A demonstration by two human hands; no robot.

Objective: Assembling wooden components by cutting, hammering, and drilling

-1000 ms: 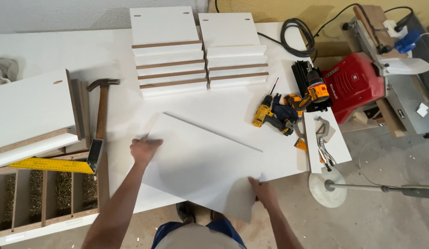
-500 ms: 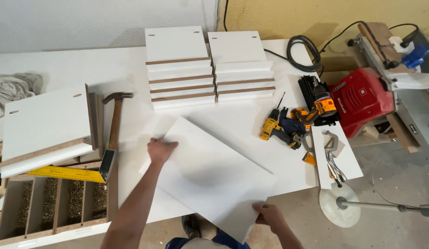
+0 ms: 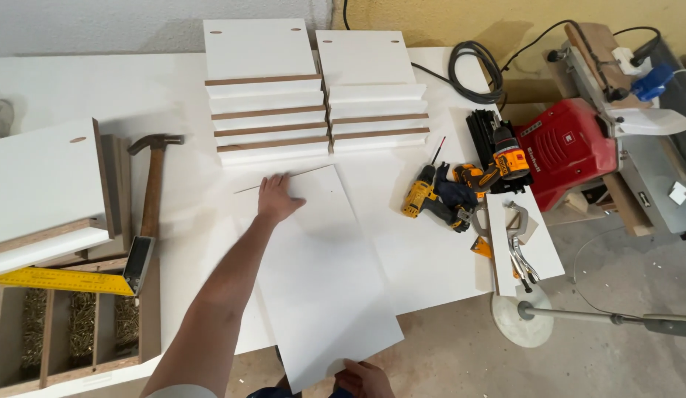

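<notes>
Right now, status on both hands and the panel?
Left hand flat on white panel far edge. Right hand grips near edge. Stacked boards lie just beyond.

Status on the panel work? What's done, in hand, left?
Done: cut white panels stacked in two piles. In hand: a thin white panel lies on the table, left hand flat on its far end, right hand gripping the near edge. Untouched: hammer, yellow drill.

Woodworking workshop. You stand at a white worktable (image 3: 99,81) holding two stacks of cut white panels (image 3: 265,88) with raw wood edges, a claw hammer (image 3: 152,184), a yellow square (image 3: 63,280), yellow cordless drills (image 3: 431,199) and clamps (image 3: 520,254). A red bench saw (image 3: 571,151) sits beside it; compartments of screws (image 3: 81,328) below; bare concrete floor (image 3: 601,361).
</notes>
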